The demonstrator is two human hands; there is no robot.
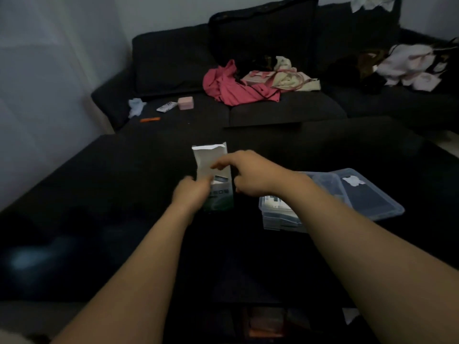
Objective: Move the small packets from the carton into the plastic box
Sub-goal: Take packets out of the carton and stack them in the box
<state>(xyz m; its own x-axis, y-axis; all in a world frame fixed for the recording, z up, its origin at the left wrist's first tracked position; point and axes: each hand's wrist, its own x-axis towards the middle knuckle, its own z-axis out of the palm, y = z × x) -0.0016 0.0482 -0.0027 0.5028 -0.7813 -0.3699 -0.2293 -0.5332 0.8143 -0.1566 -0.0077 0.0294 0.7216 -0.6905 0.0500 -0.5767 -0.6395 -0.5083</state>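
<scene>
A white and green carton (pixel 218 192) stands upright on the dark table (pixel 124 189), its top flap open. My left hand (pixel 192 192) grips the carton's left side. My right hand (pixel 246 173) hovers at the carton's open top, fingers curled and reaching toward the opening; whether it holds a packet is unclear in the blur. To the right lies the clear plastic box (pixel 280 217), with several small packets (pixel 274 203) stacked inside. Its clear lid (pixel 367 194) lies flat just beyond it.
A dark sofa (pixel 248 105) stands behind the table with red cloth (pixel 231 88), a pink box (pixel 185 103), a white tube and pale clothes on it. An orange pen (pixel 149 119) lies near the table's far left.
</scene>
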